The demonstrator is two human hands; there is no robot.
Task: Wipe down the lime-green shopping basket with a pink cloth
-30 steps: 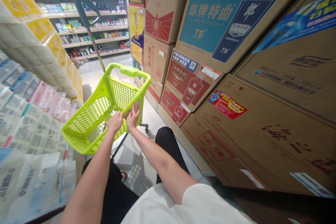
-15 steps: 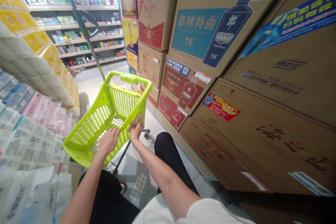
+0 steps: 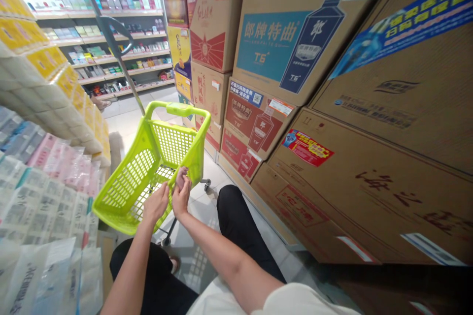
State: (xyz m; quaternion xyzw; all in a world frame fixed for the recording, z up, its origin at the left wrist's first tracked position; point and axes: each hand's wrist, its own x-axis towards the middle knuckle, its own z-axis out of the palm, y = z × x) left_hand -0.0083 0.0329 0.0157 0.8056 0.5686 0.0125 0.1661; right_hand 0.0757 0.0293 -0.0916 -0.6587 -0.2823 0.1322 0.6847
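In front of my knees stands a lime-green shopping basket (image 3: 198,150) with a raised handle, tilted in the view, on thin metal legs with wheels. My left hand (image 3: 156,202) is closed on the basket's near rim. Just to its right, my right hand (image 3: 181,197) is closed around a bunched greyish-pink cloth (image 3: 182,176), pressed to the same rim. Part of the cloth is hidden by the fingers. Through the grid walls, nothing shows inside the basket.
Stacked cardboard cartons (image 3: 273,49) wall the right side. On the left are piled tissue packs (image 3: 51,177) and yellow-topped packs (image 3: 55,64). Behind the basket rises a metal pole (image 3: 121,66) with a loop handle. Stocked shelves (image 3: 111,12) stand at the back.
My right hand and the cloth have slid left along the basket's near rim, closer to my left hand. The left hand still grips the rim.
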